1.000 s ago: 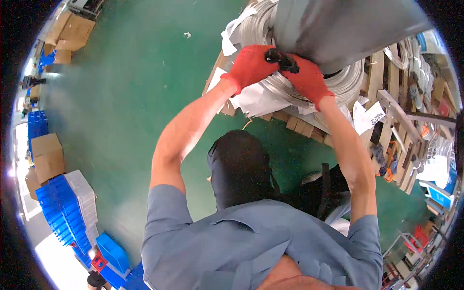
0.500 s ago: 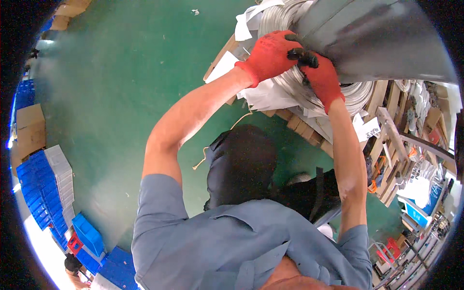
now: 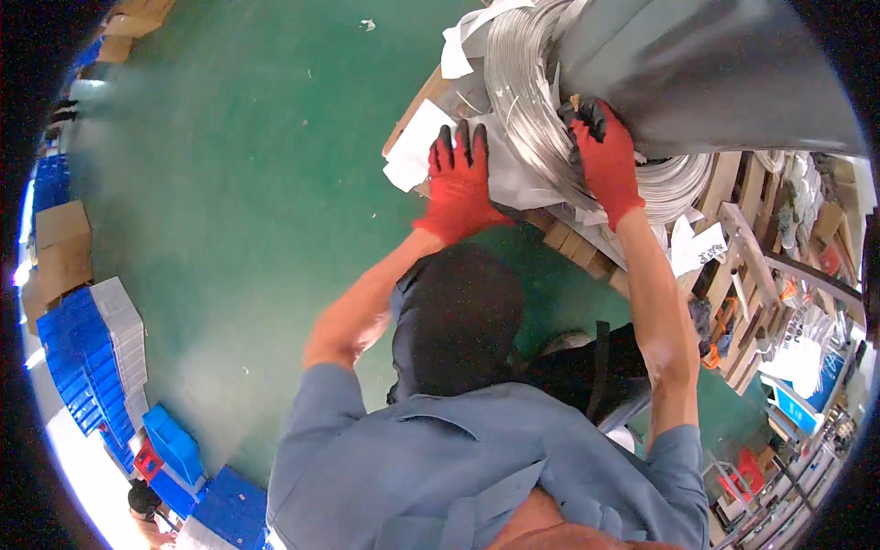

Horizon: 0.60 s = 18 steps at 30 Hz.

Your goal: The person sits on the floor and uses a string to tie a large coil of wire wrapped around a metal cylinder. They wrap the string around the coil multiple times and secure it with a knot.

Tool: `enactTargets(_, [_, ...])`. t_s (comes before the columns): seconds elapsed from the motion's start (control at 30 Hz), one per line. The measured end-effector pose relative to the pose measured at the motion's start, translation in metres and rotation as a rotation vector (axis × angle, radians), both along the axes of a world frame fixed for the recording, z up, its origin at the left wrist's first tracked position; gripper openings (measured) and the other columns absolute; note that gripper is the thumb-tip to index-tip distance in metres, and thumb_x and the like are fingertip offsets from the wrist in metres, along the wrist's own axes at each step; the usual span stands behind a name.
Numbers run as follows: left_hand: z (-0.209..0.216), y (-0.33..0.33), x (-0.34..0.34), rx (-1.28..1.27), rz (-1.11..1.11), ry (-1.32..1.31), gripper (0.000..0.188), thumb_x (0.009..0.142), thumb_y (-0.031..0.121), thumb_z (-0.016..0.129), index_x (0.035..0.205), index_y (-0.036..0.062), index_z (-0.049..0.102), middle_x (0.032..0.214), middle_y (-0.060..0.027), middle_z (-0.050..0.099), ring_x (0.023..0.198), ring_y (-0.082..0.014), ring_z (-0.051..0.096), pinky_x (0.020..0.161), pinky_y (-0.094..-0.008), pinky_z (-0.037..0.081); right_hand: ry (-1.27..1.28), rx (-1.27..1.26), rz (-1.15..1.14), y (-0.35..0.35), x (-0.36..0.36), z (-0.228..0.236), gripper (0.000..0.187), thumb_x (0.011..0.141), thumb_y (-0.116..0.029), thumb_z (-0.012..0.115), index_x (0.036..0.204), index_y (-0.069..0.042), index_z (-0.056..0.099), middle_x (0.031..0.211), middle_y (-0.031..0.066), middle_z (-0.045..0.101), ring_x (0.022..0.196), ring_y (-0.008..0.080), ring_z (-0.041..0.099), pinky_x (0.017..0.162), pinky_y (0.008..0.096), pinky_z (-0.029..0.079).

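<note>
My left hand [image 3: 458, 188], in a red glove with black fingertips, is open with its fingers spread. It is above the near edge of the pallet, beside a sheet of white paper [image 3: 417, 147], and holds nothing. My right hand [image 3: 607, 158], gloved the same way, has its fingers curled at the inner side of a large coil of silvery wire [image 3: 524, 87]. A small tan bit pokes out by its fingertips; what the fingers grip is hidden. A big dark grey sheet-like cover [image 3: 706, 82] rises from the coil just beyond that hand.
Under the coil is a wooden pallet [image 3: 573, 246] with white wrapping. More pallet wood [image 3: 747, 252] and a cluttered rack stand at right. Blue crates [image 3: 87, 353] and cardboard boxes [image 3: 64, 243] line the left side, where another person [image 3: 145, 504] is at lower left.
My left hand has come away from the right hand and the coil, moving left and toward me, and its fingers have spread. My right hand stays at the coil.
</note>
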<state>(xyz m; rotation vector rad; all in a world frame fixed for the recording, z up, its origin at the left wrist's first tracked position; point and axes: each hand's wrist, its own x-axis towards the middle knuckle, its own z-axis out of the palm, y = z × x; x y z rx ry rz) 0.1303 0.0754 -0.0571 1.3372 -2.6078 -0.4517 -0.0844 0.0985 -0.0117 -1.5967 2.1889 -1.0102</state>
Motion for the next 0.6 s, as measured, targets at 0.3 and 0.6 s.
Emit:
enactTargets(0.3, [0.013,-0.021,-0.018,-0.250,-0.094,-0.097,0.085,0.063,0.040,0.076,0.129,0.0003,0.040,0.101,-0.0140,0.060,0.099,-0.0311,0.055,0.083,-0.0469,0.042,-0.082,-0.095,0.036,0.008,0.001,0.009,0.035,0.084,-0.023,0.060,0.110,0.000,0.056,0.097,0.0243,0.061,0.089,0.0414,0.058,0.081,0.0443,0.045])
enactTargets(0.6, [0.008,-0.049,-0.021,-0.029,-0.310,-0.192,0.032,0.080,0.037,0.059,0.089,0.0063,0.054,0.073,-0.0159,0.063,0.070,-0.0345,0.063,0.059,-0.0461,0.049,-0.110,-0.087,0.017,0.007,-0.003,-0.004,0.036,0.087,-0.024,0.056,0.113,0.001,0.054,0.100,0.0248,0.061,0.094,0.0401,0.057,0.083,0.0434,0.044])
